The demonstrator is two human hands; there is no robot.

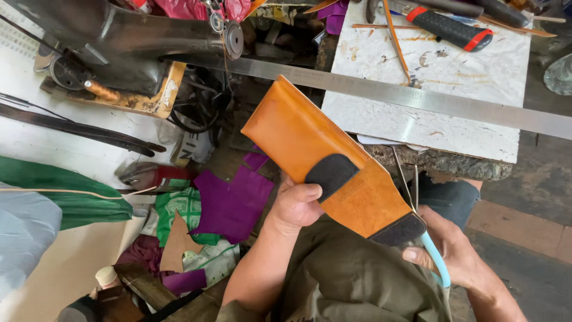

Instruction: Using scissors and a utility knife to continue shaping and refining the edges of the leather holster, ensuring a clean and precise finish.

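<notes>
My left hand grips a tan leather piece from below, thumb against a black fastener patch on its face. The piece is long and flat, tilted up to the left, with a second black patch at its lower right end. My right hand holds scissors with pale blue handles right at that lower end; the blades are hidden behind the leather and my fingers. Both hands are over my lap.
A long steel ruler lies across a white stained work slab with a black-and-red-handled tool. A black sewing machine stands upper left. Purple, green and brown scraps cover the floor below.
</notes>
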